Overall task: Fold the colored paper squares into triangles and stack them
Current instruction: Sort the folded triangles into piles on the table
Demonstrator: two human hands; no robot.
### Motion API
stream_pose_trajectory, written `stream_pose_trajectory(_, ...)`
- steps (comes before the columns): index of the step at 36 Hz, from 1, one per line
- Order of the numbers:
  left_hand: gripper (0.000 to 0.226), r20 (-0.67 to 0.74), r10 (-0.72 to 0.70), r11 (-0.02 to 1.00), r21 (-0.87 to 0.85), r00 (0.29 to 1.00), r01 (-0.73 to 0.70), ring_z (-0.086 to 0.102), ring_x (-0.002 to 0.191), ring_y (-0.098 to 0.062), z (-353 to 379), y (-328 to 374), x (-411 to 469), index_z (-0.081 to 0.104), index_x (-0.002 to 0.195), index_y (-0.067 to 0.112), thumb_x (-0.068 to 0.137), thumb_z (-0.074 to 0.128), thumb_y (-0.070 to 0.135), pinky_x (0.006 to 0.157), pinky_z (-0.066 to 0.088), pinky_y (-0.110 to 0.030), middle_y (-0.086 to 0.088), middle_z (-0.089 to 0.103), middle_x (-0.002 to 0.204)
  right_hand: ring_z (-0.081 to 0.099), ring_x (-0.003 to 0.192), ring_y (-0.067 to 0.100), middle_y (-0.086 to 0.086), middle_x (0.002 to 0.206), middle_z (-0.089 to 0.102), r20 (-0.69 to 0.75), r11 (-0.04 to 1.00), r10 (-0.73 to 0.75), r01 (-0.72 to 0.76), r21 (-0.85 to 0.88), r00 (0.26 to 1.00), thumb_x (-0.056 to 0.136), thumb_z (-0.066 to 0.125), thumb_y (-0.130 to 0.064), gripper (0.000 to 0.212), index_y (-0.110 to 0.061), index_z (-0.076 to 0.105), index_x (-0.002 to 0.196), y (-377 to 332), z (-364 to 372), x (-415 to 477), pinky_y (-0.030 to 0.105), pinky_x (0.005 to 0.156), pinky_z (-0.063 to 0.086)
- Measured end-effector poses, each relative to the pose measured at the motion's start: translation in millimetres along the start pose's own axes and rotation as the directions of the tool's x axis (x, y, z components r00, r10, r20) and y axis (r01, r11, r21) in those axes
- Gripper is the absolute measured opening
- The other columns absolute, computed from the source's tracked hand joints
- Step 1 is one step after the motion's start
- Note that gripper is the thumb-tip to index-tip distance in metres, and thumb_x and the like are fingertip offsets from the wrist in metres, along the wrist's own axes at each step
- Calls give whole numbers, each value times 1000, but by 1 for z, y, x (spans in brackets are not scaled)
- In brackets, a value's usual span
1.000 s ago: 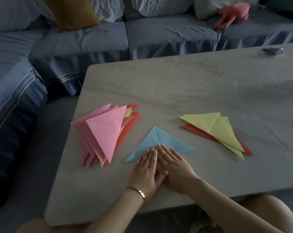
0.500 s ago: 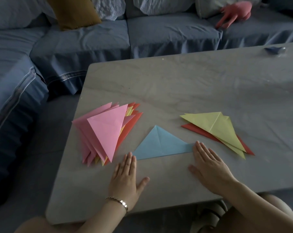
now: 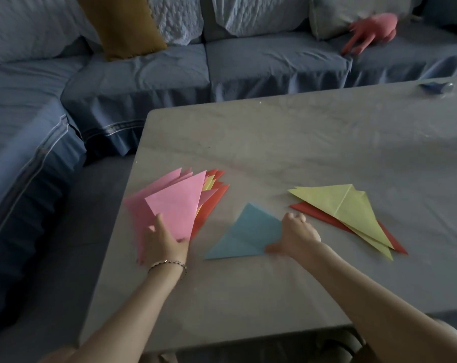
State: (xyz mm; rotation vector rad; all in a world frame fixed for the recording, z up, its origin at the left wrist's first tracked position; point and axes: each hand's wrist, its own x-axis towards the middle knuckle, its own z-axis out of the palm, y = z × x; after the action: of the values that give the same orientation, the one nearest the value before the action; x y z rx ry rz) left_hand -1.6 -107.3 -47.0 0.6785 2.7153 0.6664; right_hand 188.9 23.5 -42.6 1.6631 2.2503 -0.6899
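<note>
A blue folded paper triangle (image 3: 248, 234) lies flat near the table's front middle. My right hand (image 3: 298, 237) is curled over its right corner, thumb under the edge, pinching it. To the left is a fanned stack of folded triangles (image 3: 175, 205), pink on top with yellow and red ones showing beneath. My left hand (image 3: 164, 242) holds the stack's near edge with the thumb on the top pink triangle. To the right, yellow folded triangles (image 3: 340, 205) lie on a red triangle (image 3: 313, 214).
The grey table (image 3: 300, 142) has its left edge just beside the pink stack. A small blue object (image 3: 436, 87) sits at the far right. A blue sofa (image 3: 143, 74) wraps the back and left, with a mustard cushion (image 3: 122, 24) and a pink plush toy (image 3: 371, 30).
Both hands left the blue triangle's bottom edge. The left moved left onto the pink stack. The right went right, then curled onto the blue triangle's right corner.
</note>
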Motion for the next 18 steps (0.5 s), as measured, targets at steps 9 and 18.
stream_pose_trajectory(9, 48, -89, 103, 944, -304, 991, -126, 55, 92, -28, 9, -1, -9, 41, 129, 16, 84, 54, 5, 78, 38, -33, -5, 53, 93, 53, 77, 23, 7, 84, 58, -421, 808, -27, 268, 525, 907, 89, 58, -15, 10, -12, 57, 98, 56, 0, -5, 29, 62, 34)
stream_pose_trajectory(18, 31, -11, 505, 797, -379, 863, -471, 52, 78, -8, 9, 28, -30, 64, 106, 9, 81, 56, -9, 70, 34, 1, 14, 57, 90, 40, 118, 39, 25, 128, 44, -430, 863, 332, -86, 499, 839, 88, 56, -16, 53, -10, 34, 136, 123, -36, 5, 42, 95, 34)
